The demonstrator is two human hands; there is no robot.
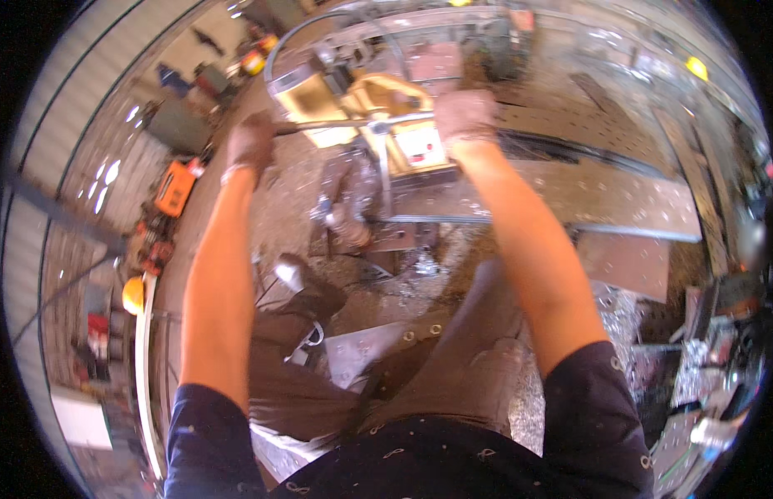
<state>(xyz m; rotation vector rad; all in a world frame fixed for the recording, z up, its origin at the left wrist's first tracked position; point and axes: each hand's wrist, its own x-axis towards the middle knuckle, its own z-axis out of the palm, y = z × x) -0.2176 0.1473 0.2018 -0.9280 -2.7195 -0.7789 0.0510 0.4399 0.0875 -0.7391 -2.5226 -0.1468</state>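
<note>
- Head view: the left hand (252, 143) is closed in a fist around the left end of the metal bar handle (316, 125); its fingers are blurred.
- The right hand (467, 116) also appears closed, gripping the opposite end of this same bar handle.
- So the bar handle lies between both hands, to the right of the left one and to the left of the right one. Its long axis runs across, almost level from hand to hand.
- Its hub (378, 127) is nearer to the right hand, and from there a thin shaft (384, 170) goes downward in the view.
- Just left of the right hand, behind the bar handle, stands a yellow drilling machine (390, 90), as it looks.
- Below and to the right of the right hand lies a long steel plate (607, 196) with holes.
</note>
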